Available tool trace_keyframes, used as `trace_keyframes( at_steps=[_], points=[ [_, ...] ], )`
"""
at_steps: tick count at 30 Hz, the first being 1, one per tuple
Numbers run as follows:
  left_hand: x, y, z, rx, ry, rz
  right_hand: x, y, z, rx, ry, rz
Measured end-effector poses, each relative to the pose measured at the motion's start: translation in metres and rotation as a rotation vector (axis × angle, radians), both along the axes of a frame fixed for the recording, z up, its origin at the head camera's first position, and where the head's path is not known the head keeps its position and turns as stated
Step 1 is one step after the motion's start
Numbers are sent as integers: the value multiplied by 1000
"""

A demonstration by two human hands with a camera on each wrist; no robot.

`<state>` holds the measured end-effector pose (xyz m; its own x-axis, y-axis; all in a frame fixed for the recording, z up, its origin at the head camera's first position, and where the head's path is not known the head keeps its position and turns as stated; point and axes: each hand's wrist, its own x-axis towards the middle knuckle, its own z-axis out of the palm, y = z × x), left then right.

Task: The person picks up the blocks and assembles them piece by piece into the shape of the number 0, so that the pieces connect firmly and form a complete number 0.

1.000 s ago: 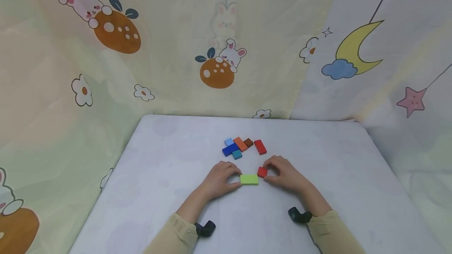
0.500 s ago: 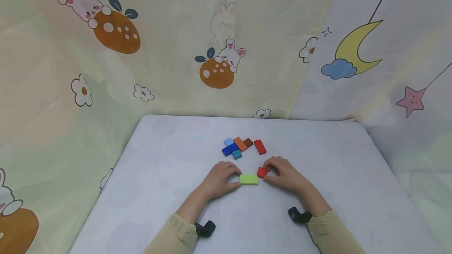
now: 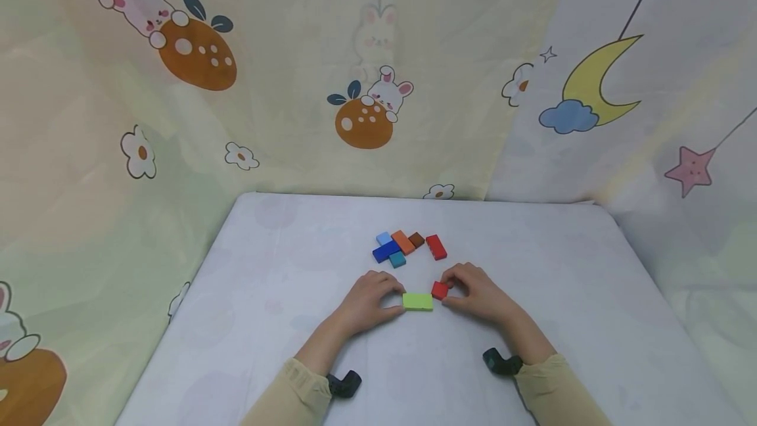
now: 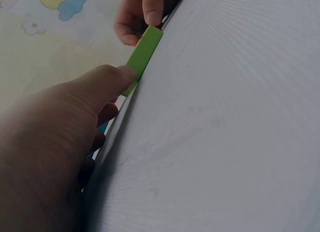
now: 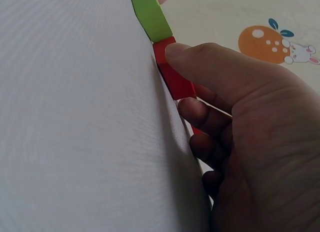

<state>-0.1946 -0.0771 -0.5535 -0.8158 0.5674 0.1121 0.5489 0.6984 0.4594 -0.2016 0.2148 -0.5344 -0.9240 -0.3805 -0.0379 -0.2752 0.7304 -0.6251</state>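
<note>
In the head view a lime green block (image 3: 417, 302) lies flat near the middle of the table, its long side running left to right. My left hand (image 3: 371, 300) pinches its left end between thumb and fingers. A small red block (image 3: 439, 290) sits at the green block's right end, slightly turned, with its corner against it. Thumb and fingers of my right hand (image 3: 478, 291) pinch this red block. The right wrist view shows the red block (image 5: 175, 74) meeting the end of the green block (image 5: 151, 17). In the left wrist view, my left thumb presses on the green block (image 4: 145, 54).
Beyond the hands lies a cluster: a light blue block (image 3: 384, 238), a dark blue block (image 3: 386, 251), a teal block (image 3: 397, 260), an orange block (image 3: 403, 242) and a brown block (image 3: 416, 239). A longer red block (image 3: 436, 246) lies beside them. Patterned cloth (image 3: 284, 84) hangs behind the table.
</note>
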Motion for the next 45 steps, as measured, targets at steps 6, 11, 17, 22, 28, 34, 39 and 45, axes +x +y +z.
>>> trace_keyframes(
  at_steps=[6,11,17,22,28,34,39,45],
  points=[
    [0,0,2,17,-27,-4,-1,1,-1,11,20,0],
    [-8,-1,5,41,-113,74,-1,1,-3,7,18,-4],
    [-31,-6,6,30,-122,200,-2,2,-3,-21,26,25],
    [-48,-7,9,55,-148,243,-2,2,-3,-23,17,28],
    [-65,-7,11,14,-135,204,-2,3,-3,-21,14,25],
    [-75,-5,11,-33,-120,130,-2,3,-3,-19,13,15],
    [-78,-4,9,-20,-121,116,-1,2,-2,-22,18,20],
    [-79,-4,8,2,-113,112,-2,2,-4,-10,21,10]
  ],
)
